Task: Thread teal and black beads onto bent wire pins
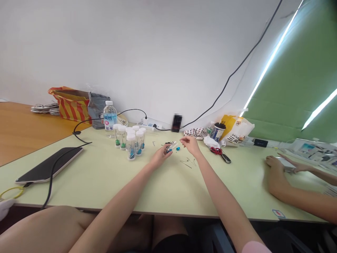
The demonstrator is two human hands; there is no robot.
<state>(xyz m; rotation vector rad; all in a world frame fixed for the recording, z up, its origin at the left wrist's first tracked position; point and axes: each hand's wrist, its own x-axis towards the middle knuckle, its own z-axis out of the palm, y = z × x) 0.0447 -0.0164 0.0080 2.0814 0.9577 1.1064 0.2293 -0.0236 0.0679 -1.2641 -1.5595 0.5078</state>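
My left hand [159,156] is closed around a clear tube [172,146] that lies tilted, its far end pointing right. Something blue shows at the tube's lower end. Just right of that end is my right hand [191,144], its thumb and fingertips pinched together; whatever they hold is too small to make out. Between the hands a small blue piece [178,148] rests on the table. Several thin wire-like sticks [187,163] lie below the right hand. To the left stand several clear tubes with white caps [131,147], with blue or green pieces at their bottoms.
A water bottle [110,119] stands behind the tubes. A tablet-like device [50,165] with a black cable lies at left. Red-handled scissors [216,151], a dark cup [218,131] and a bag [238,130] are at right. Another person's hands [275,165] hold a pale box farther right.
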